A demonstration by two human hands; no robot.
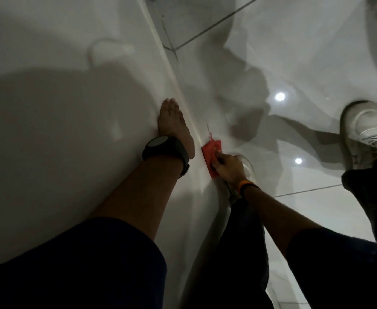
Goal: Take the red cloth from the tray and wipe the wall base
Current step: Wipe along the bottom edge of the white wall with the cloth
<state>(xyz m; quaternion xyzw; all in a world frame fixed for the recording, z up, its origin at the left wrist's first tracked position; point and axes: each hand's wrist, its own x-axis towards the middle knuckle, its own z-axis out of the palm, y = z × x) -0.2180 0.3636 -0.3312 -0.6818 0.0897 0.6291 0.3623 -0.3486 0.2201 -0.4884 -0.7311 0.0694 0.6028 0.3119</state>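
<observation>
My right hand grips a small red cloth and presses it against the wall base, the pale strip where the white wall meets the glossy floor. A thin red thread trails up from the cloth. Flat against the white wall lies my left hand, fingers together and pointing away, a black watch on its wrist. It holds nothing. The tray is not in view.
Glossy white floor tiles with dark grout lines fill the right side. My white shoes stand on them, one behind my right hand. My dark trouser legs fill the lower middle and right edge.
</observation>
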